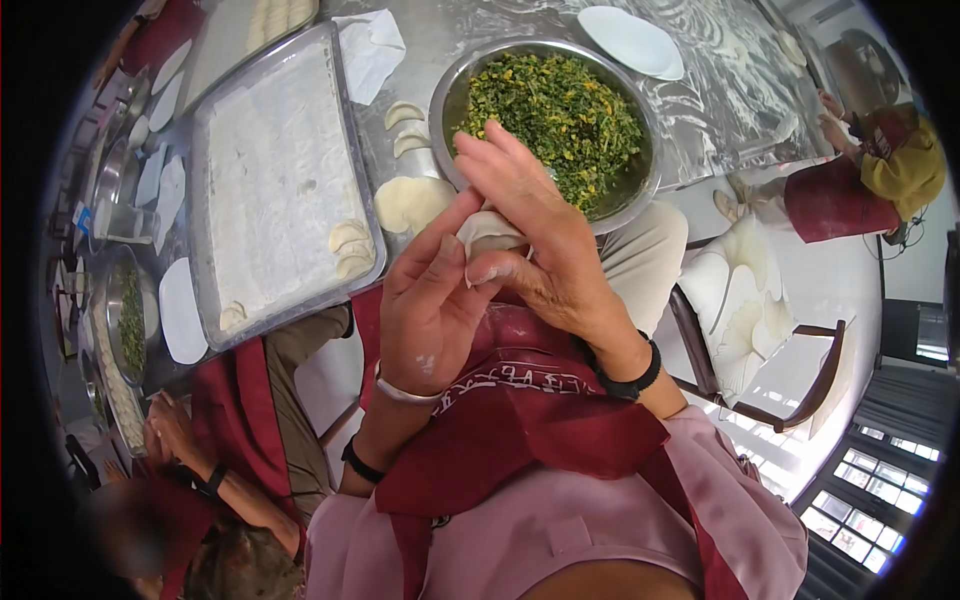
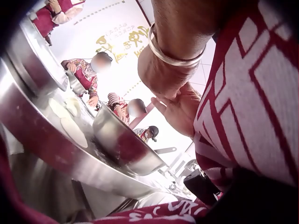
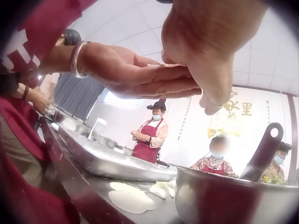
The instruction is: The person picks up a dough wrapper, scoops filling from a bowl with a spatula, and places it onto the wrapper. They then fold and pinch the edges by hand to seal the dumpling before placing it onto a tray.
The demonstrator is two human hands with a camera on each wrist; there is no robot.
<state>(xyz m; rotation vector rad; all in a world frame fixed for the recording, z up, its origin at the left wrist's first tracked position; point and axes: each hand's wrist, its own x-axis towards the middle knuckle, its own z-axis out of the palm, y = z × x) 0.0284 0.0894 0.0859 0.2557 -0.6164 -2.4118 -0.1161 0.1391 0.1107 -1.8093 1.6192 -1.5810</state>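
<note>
A folded dough wrapper [image 1: 492, 233] lies between both hands in the head view. The left hand [image 1: 430, 315] cradles it on nearly straight fingers, its thumb against the near edge. My right hand [image 1: 550, 240] grips the other side, thumb low and fingers extended over it. Left hand [image 3: 133, 70] and right hand [image 3: 205, 51] meet in the right wrist view, where the dough is mostly hidden. A steel bowl [image 1: 650, 185] of chopped green and yellow filling [image 1: 555, 125] stands just beyond. Flat wrappers [image 1: 412, 204] lie left of the bowl, near two folded dumplings [image 1: 408, 128].
A floured metal tray [image 1: 280, 180] at left holds several dumplings [image 1: 350, 248] near its corner. White plates [image 1: 630, 42] lie beyond the bowl, a cloth [image 1: 370, 50] beside the tray. A handle [image 3: 264, 151] rises from the bowl. Another person's hands [image 1: 175, 435] are at lower left.
</note>
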